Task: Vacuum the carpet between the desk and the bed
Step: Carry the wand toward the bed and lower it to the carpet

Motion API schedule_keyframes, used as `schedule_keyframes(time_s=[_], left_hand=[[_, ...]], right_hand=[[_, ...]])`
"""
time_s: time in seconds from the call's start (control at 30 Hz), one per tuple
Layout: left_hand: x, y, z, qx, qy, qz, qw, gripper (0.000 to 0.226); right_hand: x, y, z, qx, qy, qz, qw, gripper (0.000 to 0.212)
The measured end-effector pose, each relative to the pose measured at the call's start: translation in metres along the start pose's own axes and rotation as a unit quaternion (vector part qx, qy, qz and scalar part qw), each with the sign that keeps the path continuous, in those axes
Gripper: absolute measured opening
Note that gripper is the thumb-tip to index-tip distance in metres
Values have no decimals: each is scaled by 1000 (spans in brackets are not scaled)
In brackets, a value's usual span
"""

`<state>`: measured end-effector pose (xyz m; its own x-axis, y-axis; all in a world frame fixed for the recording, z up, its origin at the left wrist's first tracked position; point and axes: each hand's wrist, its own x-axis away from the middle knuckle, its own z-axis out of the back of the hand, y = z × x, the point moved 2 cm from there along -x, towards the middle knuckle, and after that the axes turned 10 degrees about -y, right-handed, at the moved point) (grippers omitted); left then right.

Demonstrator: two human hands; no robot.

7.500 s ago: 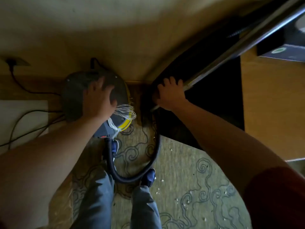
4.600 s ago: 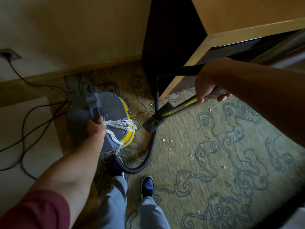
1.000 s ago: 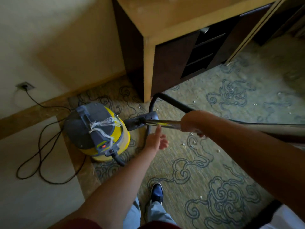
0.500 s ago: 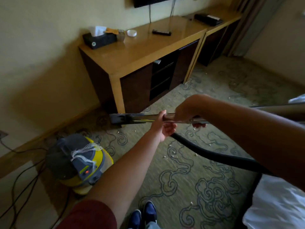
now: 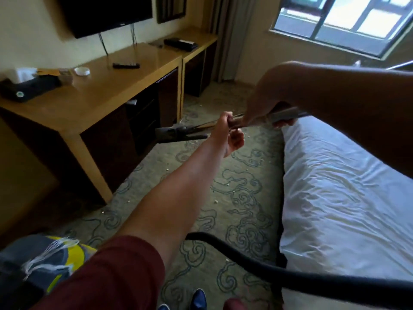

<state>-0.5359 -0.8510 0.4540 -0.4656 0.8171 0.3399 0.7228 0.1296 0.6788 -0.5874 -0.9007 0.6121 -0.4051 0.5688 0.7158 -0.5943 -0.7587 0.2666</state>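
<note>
Both hands, left hand (image 5: pixel 228 135) and right hand (image 5: pixel 266 104), clasp the wand (image 5: pixel 245 123), its nozzle (image 5: pixel 178 134) raised above the littered carpet (image 5: pixel 234 198) beside the desk (image 5: pixel 93 101); judged pre-stroke, lowering the nozzle comes next.

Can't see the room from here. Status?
Left hand and right hand both gripping the metal vacuum wand. Nozzle raised off the patterned carpet. White crumbs scattered; black hose trails across floor.

Dark red short sleeve (image 5: pixel 107 271), bare forearms, blue shoes (image 5: pixel 197 298).
</note>
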Motion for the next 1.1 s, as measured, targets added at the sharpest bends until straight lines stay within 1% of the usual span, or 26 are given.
schedule_keyframes(time_s=[0.1,0.23,0.33,0.43,0.53,0.63,0.7,0.77,0.83,0.93,1.1], left_hand=[[-15,-45,-7,-30,19,54,998,35],[-34,-103,-8,-56,48,117,990,37],[-46,-135,-15,-81,64,144,984,35],[-58,-161,-22,-114,68,182,974,37],[-64,-174,-23,-135,69,212,966,37],[-69,-184,-22,-133,86,226,961,36],[-75,-188,-19,-130,94,225,961,40],[-79,-188,-16,-134,101,219,961,53],[-84,-183,-12,-144,105,214,960,59],[-93,-173,-2,-147,99,217,960,57],[-119,-157,27,-158,99,240,953,53]], right_hand=[[-25,26,-32,0,-40,16,999,61],[-72,59,-76,-33,-96,35,994,48],[-102,81,-97,-36,-131,42,990,50],[-124,101,-114,-35,-165,48,984,48],[-135,111,-124,-33,-179,52,982,45],[-146,115,-128,-28,-201,57,978,36],[-154,114,-129,-21,-203,62,977,43],[-160,113,-128,-25,-198,61,978,52],[-166,111,-124,-38,-196,61,978,51],[-171,105,-115,-40,-189,59,980,44],[-202,79,-111,-56,-191,66,978,43]])
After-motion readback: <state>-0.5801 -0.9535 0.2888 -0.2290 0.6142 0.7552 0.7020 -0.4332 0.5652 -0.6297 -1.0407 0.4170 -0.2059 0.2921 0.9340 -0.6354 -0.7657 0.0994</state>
